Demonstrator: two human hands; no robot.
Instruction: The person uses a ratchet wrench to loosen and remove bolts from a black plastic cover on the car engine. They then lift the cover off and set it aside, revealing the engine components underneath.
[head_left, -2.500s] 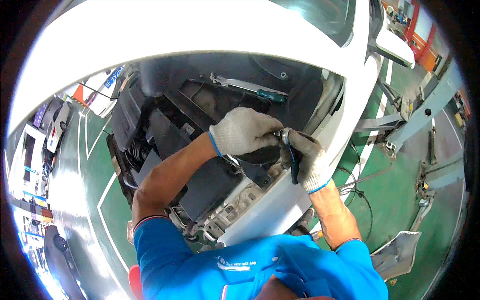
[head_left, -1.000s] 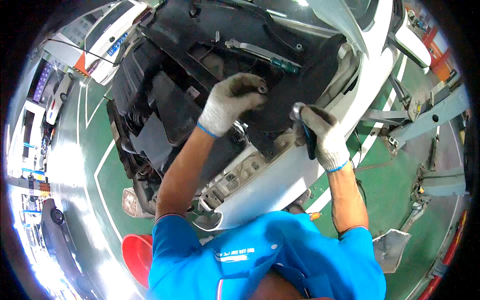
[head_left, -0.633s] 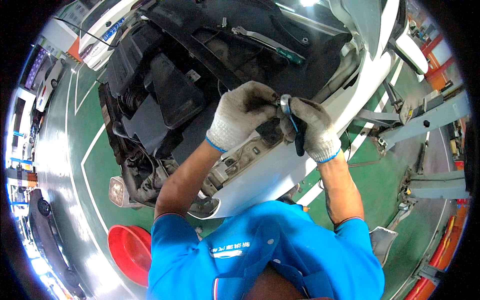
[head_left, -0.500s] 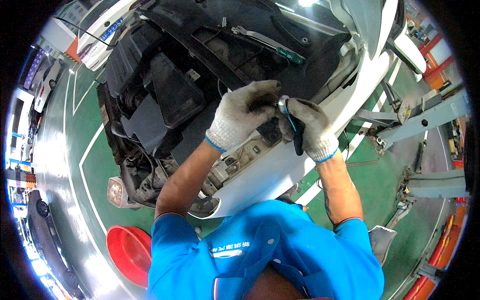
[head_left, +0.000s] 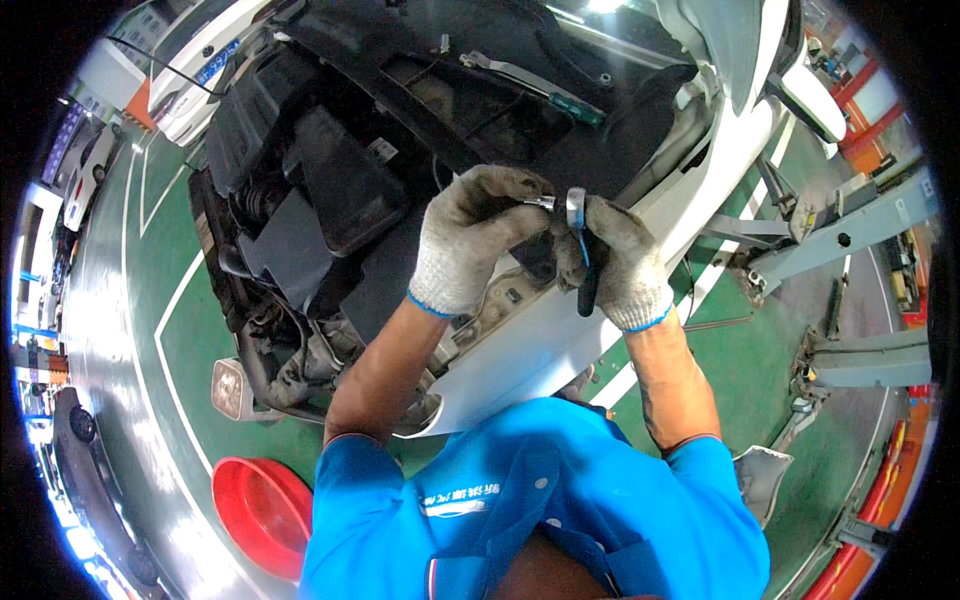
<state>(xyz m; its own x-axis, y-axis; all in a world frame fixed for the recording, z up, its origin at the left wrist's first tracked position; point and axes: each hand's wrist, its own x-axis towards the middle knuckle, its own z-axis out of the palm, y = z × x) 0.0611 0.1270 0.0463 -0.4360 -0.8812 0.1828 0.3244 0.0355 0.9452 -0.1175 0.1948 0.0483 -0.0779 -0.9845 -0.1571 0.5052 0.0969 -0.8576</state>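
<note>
In our left hand [head_left: 470, 225] the grip is closed on a small socket [head_left: 543, 202]; in our right hand [head_left: 628, 262] it is closed on a ratchet [head_left: 577, 212]. The socket sits just left of the ratchet's head, over the engine bay [head_left: 350, 190], by its near edge. Toward the far edge lies a green-handled wrench [head_left: 534, 86].

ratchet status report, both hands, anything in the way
Left hand pinching small metal piece. Right hand gripping ratchet; contact between the two pieces unclear. Nothing seen blocking; green-handled tool lies beyond both hands.
</note>
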